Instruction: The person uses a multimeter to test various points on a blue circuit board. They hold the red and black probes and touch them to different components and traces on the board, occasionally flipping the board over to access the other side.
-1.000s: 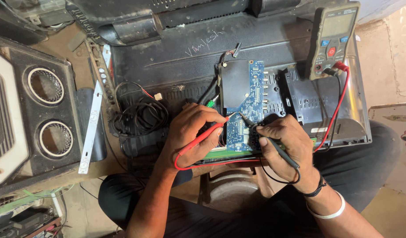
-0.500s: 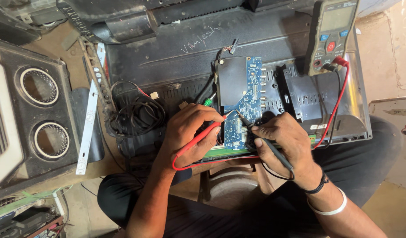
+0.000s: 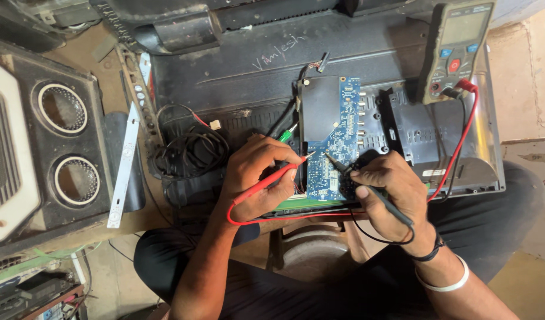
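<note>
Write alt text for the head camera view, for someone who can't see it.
Seen from above, a person's left hand holds a red probe and the right hand a black probe, both tips on a blue circuit board inside an opened black device. A multimeter stands at upper right, a speaker box at left.

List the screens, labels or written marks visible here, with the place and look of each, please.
Multimeter: top right, olive-grey case, pale rectangular screen, blue and red buttons.
Handwritten mark: pale scrawl on the dark back panel, upper middle.
White sticker: small rectangle on the panel, right of the right hand.
</note>
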